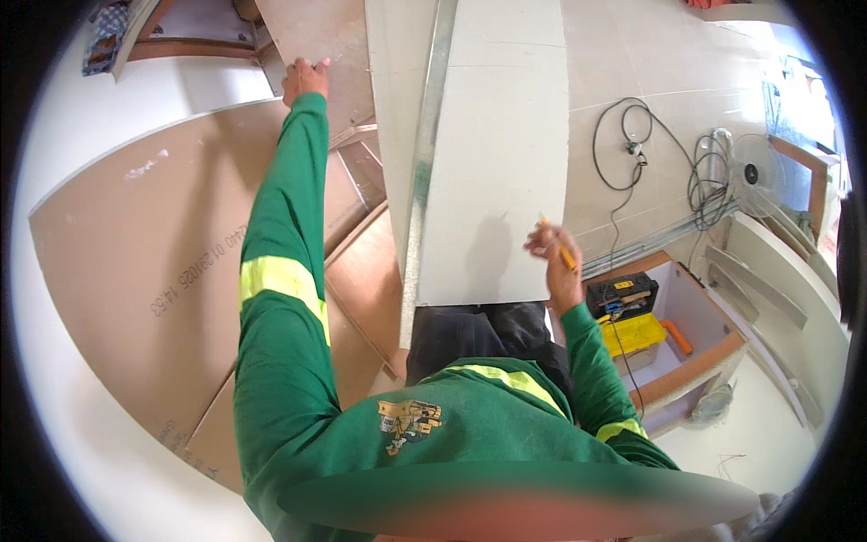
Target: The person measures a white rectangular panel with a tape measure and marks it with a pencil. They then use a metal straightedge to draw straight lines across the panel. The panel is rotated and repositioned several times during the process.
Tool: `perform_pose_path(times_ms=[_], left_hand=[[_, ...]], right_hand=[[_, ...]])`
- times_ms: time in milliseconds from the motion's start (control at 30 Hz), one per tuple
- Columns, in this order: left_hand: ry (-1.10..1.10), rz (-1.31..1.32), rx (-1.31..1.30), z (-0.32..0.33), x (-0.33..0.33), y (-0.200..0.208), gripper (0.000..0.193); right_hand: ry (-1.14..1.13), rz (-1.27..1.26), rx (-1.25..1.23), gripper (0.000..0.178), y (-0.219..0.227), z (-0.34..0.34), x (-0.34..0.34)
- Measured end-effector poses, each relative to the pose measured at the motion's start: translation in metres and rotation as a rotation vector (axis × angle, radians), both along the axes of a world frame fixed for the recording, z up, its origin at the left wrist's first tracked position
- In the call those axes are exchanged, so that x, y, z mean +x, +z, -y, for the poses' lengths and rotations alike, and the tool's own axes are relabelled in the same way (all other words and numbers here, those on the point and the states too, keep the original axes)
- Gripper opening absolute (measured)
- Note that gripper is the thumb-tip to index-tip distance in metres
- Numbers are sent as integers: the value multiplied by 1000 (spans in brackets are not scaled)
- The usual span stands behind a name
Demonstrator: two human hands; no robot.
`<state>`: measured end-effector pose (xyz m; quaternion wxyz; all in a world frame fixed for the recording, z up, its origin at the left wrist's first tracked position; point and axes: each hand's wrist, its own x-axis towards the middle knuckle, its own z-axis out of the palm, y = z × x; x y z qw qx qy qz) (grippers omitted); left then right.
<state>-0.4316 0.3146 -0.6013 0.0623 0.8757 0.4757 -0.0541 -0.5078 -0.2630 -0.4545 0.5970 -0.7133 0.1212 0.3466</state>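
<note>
Pale floor tiles (632, 54) fill the upper part of the view, with brown-faced plasterboard sheets (135, 271) stacked and leaning across the left side.

A tall white plasterboard panel (497, 172) runs down the middle, a thin metal strip (424, 154) along its left edge. The right hand (555, 262) is raised at the panel's lower right edge, its fingers (542, 242) curled together and pinching a yellow pencil (562, 248) — the pencil's tip points up toward the white face, just at the fingertips. Whether the tip touches the board cannot be told.

The left hand (304, 79) reaches far up on a green sleeve with a yellow reflective band (280, 275). Its fingers lie close together, resting against the edge of a brown board (316, 36) just left of the white panel; how firmly they grip cannot be told.

Beyond the right hand's fingers, a black cable (623, 154) loops over the tiles. Below and to the right of those fingers sits a shallow open box (695, 361) with wooden edging, holding a black-and-yellow tool case (628, 316) and an orange-handled tool (677, 337). A fan (754, 176) stands further right, near coiled cables (709, 176).
</note>
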Motion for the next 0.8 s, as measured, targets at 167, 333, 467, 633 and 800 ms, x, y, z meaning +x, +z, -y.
perform_pose_path(times_ms=[167,333,467,633,800], left_hand=[[89,158,92,13,30,-2,91],[-110,425,286,45,0,24,92],[-259,308,-257,198,-109,31,97],[-214,155,-158,316,-174,19,92],[-249,240,-201,309,-168,6,54]], right_hand=[[42,-109,-34,38,39,42,-57],[-69,-39,-108,35,58,79,-52],[-63,2,-126,33,50,99,-31],[107,57,-57,35,29,134,7],[231,117,-100,37,35,176,54]])
